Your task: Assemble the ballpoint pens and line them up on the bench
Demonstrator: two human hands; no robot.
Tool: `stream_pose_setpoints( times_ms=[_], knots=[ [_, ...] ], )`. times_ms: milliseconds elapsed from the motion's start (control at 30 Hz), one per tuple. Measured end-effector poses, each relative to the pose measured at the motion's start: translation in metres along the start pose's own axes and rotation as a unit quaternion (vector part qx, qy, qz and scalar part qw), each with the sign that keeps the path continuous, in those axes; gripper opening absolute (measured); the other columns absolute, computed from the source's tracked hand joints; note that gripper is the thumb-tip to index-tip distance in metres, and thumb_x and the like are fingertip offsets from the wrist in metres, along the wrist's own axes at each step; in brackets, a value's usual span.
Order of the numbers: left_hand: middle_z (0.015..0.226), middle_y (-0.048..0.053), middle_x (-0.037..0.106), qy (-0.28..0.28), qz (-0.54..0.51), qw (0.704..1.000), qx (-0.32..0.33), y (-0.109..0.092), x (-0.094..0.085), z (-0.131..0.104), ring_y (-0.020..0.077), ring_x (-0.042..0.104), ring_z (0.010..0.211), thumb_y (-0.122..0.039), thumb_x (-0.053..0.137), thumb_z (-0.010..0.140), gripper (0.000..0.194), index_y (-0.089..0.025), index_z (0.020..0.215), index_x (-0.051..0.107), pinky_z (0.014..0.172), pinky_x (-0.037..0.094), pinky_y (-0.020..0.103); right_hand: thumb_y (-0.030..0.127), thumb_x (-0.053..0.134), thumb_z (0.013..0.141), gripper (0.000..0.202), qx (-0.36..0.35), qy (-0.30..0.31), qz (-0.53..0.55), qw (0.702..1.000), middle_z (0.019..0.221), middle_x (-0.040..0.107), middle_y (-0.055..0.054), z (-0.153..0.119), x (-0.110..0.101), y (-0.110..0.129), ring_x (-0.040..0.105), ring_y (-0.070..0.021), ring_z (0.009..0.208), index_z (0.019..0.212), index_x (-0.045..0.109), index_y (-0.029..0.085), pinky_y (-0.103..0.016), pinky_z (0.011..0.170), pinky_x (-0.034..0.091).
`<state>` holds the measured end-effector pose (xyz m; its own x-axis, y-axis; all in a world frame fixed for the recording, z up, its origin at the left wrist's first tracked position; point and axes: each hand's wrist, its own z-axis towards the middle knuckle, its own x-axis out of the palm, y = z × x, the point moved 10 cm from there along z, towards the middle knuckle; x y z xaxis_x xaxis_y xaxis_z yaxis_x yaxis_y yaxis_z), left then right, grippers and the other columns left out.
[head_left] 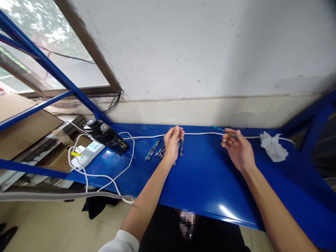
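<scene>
My right hand (238, 148) is raised over the right half of the blue table (199, 175). Between its thumb and fingers is a slim pen (217, 128) with a teal end that points left. My left hand (173, 141) hovers above the middle of the table, its fingers curled in against the thumb; whatever it may hold is hidden. Under and beside it lie several dark grey pens (181, 148), partly covered by the hand and wrist. A little to the left, blue pens (152, 150) lie close together at a slant.
A black bottle (110, 136) stands at the left beside a white power strip (90, 152). Its white cable (147, 137) loops over the table and runs along the back by the wall (183, 63). Crumpled white plastic (274, 147) lies at the right. Blue frame posts (49, 64) border the left.
</scene>
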<state>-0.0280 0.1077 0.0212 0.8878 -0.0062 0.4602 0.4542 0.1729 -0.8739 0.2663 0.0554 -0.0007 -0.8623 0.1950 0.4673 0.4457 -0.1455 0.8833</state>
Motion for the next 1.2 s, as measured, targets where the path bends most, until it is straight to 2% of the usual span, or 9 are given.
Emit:
stream_pose_setpoints(
  times_ms=[67, 133, 300, 400, 533, 633, 800, 1033, 1200],
  knots=[
    [0.091, 0.005, 0.075, -0.026, 0.036, 0.998, 0.044, -0.015, -0.014, 0.005, 0.0136, 0.068, 0.078, -0.056, 0.076, 0.096, 0.037, -0.019, 0.097, 0.078, 0.071, 0.051, 0.025, 0.068, 0.058, 0.103, 0.05, -0.034, 0.043, -0.099, 0.994, 0.104, 0.077, -0.007, -0.007, 0.013, 0.0, 0.069, -0.0202, 0.089, 0.12, 0.079, 0.026, -0.033, 0.073, 0.056],
    [0.092, 0.006, 0.077, -0.043, 0.103, 0.991, 0.08, -0.031, -0.029, 0.005, 0.0155, 0.071, 0.083, -0.056, 0.074, 0.098, 0.037, -0.019, 0.099, 0.078, 0.074, 0.053, 0.026, 0.067, 0.05, 0.107, 0.053, -0.074, 0.09, -0.225, 0.967, 0.109, 0.079, -0.007, -0.015, 0.028, -0.003, 0.071, -0.0227, 0.095, 0.128, 0.078, 0.027, -0.037, 0.082, 0.057],
    [0.106, 0.009, 0.083, 0.002, 0.331, 0.934, 0.134, -0.065, -0.066, -0.009, 0.0235, 0.078, 0.105, -0.051, 0.07, 0.102, 0.034, -0.021, 0.116, 0.078, 0.101, 0.058, 0.038, 0.061, 0.053, 0.108, 0.049, -0.173, 0.2, -0.517, 0.814, 0.125, 0.077, -0.009, -0.038, 0.066, -0.023, 0.07, -0.0322, 0.12, 0.141, 0.071, 0.029, -0.056, 0.113, 0.049],
    [0.129, 0.009, 0.08, 0.012, 0.466, 0.872, 0.147, -0.076, -0.102, -0.02, 0.0266, 0.073, 0.125, -0.049, 0.066, 0.105, 0.035, -0.025, 0.126, 0.078, 0.115, 0.053, 0.046, 0.06, 0.05, 0.11, 0.051, -0.203, 0.244, -0.601, 0.734, 0.126, 0.075, -0.012, -0.05, 0.086, -0.035, 0.069, -0.0337, 0.119, 0.146, 0.069, 0.03, -0.061, 0.112, 0.048],
    [0.144, 0.009, 0.074, 0.052, 0.542, 0.831, 0.113, -0.066, -0.135, -0.03, 0.0291, 0.066, 0.14, -0.052, 0.065, 0.105, 0.044, -0.027, 0.14, 0.072, 0.124, 0.048, 0.053, 0.058, 0.049, 0.11, 0.05, -0.232, 0.294, -0.625, 0.686, 0.126, 0.071, -0.014, -0.062, 0.113, -0.046, 0.068, -0.0317, 0.112, 0.145, 0.071, 0.03, -0.055, 0.101, 0.053],
    [0.156, 0.009, 0.066, 0.116, 0.563, 0.81, 0.117, -0.054, -0.129, -0.041, 0.028, 0.057, 0.151, -0.052, 0.061, 0.107, 0.05, -0.027, 0.15, 0.065, 0.129, 0.044, 0.052, 0.056, 0.05, 0.11, 0.048, -0.238, 0.328, -0.622, 0.67, 0.122, 0.07, -0.014, -0.065, 0.132, -0.057, 0.066, -0.0308, 0.11, 0.145, 0.071, 0.029, -0.053, 0.098, 0.053],
    [0.168, 0.006, 0.053, 0.196, 0.631, 0.741, 0.122, -0.037, -0.104, -0.054, 0.029, 0.036, 0.165, -0.052, 0.053, 0.11, 0.055, -0.029, 0.16, 0.055, 0.135, 0.034, 0.056, 0.061, 0.057, 0.106, 0.06, -0.222, 0.345, -0.642, 0.648, 0.13, 0.067, -0.017, -0.052, 0.156, -0.072, 0.063, -0.0334, 0.117, 0.151, 0.063, 0.022, -0.054, 0.104, 0.049],
    [0.175, 0.001, 0.043, 0.23, 0.66, 0.706, 0.112, -0.031, -0.09, -0.065, 0.0259, 0.02, 0.171, -0.047, 0.039, 0.116, 0.056, -0.034, 0.17, 0.04, 0.138, 0.031, 0.053, 0.064, 0.042, 0.11, 0.067, -0.219, 0.33, -0.663, 0.635, 0.137, 0.064, -0.02, -0.044, 0.164, -0.08, 0.061, -0.0347, 0.124, 0.16, 0.054, 0.02, -0.053, 0.107, 0.047],
    [0.178, 0.002, 0.037, 0.239, 0.674, 0.69, 0.116, -0.027, -0.084, -0.072, 0.027, 0.01, 0.172, -0.049, 0.044, 0.114, 0.061, -0.033, 0.172, 0.035, 0.138, 0.029, 0.053, 0.075, 0.051, 0.102, 0.078, -0.239, 0.316, -0.663, 0.636, 0.139, 0.061, -0.021, -0.046, 0.161, -0.076, 0.059, -0.0389, 0.123, 0.158, 0.057, 0.021, -0.058, 0.105, 0.05]
  ],
)
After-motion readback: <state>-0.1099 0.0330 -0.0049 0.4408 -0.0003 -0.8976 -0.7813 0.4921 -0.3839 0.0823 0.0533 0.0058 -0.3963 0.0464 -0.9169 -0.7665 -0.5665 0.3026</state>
